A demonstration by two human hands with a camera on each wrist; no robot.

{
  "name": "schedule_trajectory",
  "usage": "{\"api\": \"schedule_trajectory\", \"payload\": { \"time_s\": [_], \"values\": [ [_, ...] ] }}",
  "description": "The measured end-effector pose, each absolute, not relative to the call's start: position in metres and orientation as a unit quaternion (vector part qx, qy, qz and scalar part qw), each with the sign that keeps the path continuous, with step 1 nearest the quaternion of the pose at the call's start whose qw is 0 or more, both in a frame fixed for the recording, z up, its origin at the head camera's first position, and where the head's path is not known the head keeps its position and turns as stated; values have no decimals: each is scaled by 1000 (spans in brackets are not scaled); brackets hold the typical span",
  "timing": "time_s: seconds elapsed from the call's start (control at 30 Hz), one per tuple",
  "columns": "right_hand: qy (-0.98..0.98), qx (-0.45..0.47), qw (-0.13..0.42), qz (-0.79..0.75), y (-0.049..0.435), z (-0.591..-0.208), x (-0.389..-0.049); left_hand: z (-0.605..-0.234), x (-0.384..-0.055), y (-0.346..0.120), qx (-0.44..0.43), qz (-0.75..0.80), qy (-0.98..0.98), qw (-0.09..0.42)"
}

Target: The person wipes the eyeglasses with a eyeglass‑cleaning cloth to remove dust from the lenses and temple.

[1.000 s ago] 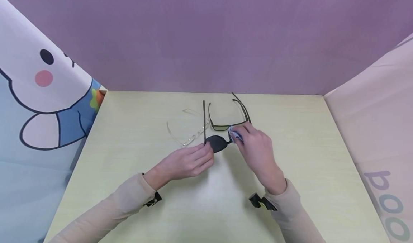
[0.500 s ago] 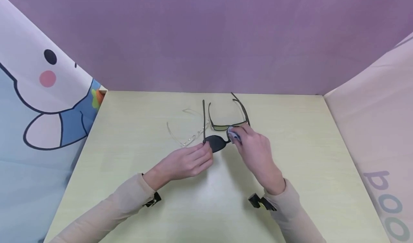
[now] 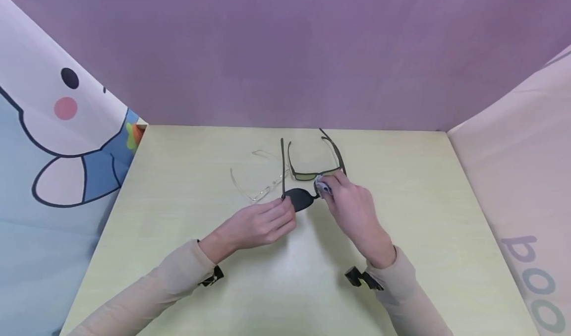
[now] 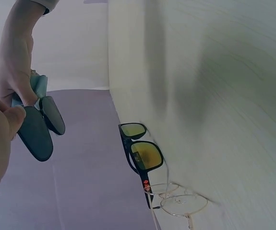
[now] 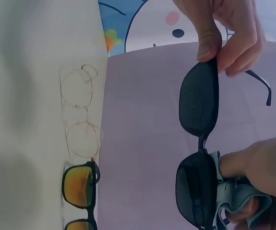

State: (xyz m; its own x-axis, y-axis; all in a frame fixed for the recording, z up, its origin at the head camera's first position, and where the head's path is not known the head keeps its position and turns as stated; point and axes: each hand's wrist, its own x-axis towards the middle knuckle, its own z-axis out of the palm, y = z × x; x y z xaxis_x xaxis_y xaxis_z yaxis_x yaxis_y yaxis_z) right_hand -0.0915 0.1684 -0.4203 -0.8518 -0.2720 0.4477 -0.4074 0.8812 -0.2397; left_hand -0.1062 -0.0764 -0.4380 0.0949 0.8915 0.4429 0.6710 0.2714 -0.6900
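Observation:
A pair of dark sunglasses [image 3: 299, 199] is held up above the table, one temple pointing away. My left hand [image 3: 258, 223] pinches the frame at its left end, thumb on the lens edge in the right wrist view. My right hand [image 3: 354, 212] grips a bluish-grey cloth [image 5: 241, 199], folded against the right lens [image 5: 190, 189]; in the head view hand and cloth cover most of that lens. Just beyond lie black-framed glasses with yellow lenses [image 3: 306, 176]. To their left are thin wire-rimmed clear glasses [image 3: 263, 193], partly hidden behind the sunglasses' temple.
The pale wooden table [image 3: 187, 177] ends at a purple back wall [image 3: 285, 53]. A cartoon-printed cloth [image 3: 58, 142] hangs on the left, and a pale pink panel [image 3: 526, 177] stands on the right. Both wrists carry small black cameras [image 3: 354, 276].
The right hand and cloth have shifted very slightly over the right lens, and the cloth's folds look different. The left hand and sunglasses stay almost in place.

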Motion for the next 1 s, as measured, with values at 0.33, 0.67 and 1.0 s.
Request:
{"api": "schedule_trajectory", "payload": {
  "time_s": [0.33,0.67,1.0],
  "values": [
    [-961,151,193,125,168,-424,-92,-440,-106,-76,-596,120,-662,439],
    [-967,134,195,93,168,-426,-90,-441,-104,-75,-595,124,-666,433],
    [-958,164,174,159,169,-424,-89,-441,-105,-75,-592,121,-666,438]
  ]
}}
